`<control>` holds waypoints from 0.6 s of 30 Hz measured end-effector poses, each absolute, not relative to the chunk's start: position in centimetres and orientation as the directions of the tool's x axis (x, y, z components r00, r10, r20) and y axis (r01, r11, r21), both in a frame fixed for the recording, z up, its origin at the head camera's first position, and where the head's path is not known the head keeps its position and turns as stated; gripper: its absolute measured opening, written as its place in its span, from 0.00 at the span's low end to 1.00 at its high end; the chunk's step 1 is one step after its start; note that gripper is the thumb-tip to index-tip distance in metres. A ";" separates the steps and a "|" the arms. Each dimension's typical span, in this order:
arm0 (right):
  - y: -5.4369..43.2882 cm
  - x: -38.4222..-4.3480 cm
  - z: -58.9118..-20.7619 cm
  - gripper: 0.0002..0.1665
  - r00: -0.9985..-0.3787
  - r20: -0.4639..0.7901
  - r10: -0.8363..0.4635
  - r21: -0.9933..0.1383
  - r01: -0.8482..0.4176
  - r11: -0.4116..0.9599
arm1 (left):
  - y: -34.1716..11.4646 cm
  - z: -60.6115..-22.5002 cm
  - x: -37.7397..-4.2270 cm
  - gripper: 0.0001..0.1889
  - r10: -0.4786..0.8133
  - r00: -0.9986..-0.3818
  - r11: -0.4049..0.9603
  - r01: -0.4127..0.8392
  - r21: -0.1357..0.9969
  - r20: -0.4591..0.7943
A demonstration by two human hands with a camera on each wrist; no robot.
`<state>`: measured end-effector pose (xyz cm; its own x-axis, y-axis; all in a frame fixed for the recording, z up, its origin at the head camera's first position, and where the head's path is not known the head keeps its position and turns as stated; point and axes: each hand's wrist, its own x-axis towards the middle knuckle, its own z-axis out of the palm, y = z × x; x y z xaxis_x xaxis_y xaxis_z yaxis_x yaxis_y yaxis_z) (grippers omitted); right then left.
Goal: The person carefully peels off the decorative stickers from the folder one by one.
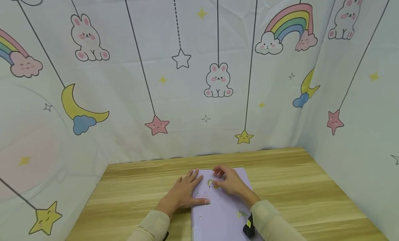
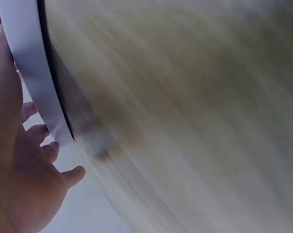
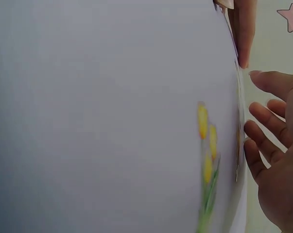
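Observation:
A lilac, flat folder-like board (image 1: pixel 215 218) with small metal studs along its left side lies on the table. My left hand (image 1: pixel 182 192) rests on its upper left part, fingers spread and thumb stretched across the surface. In the left wrist view that hand (image 2: pixel 27 155) lies along the lilac edge (image 2: pixel 32 53). Over the upper part is my right hand (image 1: pixel 229 182), fingers bent and thumb apart from them, beside a small yellow-green flower decoration (image 1: pixel 210 183). The right wrist view has yellow tulips (image 3: pixel 208 150) on the pale surface and the right hand (image 3: pixel 282 131) with fingertips close to it.
The board lies on a wood-grain table (image 1: pixel 280 175). Behind and at both sides hangs a white curtain (image 1: pixel 187 102) printed with rabbits, stars, moons and rainbows. A second flower decoration (image 1: pixel 240 214) is lower on the board, next to the black wrist camera (image 1: pixel 249 229).

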<state>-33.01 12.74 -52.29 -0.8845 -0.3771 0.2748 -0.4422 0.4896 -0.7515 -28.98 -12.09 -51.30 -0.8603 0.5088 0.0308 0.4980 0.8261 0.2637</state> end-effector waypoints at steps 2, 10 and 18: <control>12.7 -33.0 -52.4 0.24 -0.882 0.278 -0.381 -0.746 -0.448 0.493 | -12.0 -51.3 -29.0 0.57 0.510 -0.860 0.825 0.500 0.265 0.033; 12.4 -33.2 -52.8 0.19 -0.865 0.308 -0.396 -0.698 -0.488 0.523 | -11.9 -51.4 -28.9 0.57 0.510 -0.860 0.828 0.500 0.256 0.028; 12.2 -33.2 -53.1 0.18 -0.839 0.323 -0.437 -0.658 -0.531 0.534 | -11.8 -51.3 -29.0 0.55 0.514 -0.857 0.827 0.502 0.252 0.021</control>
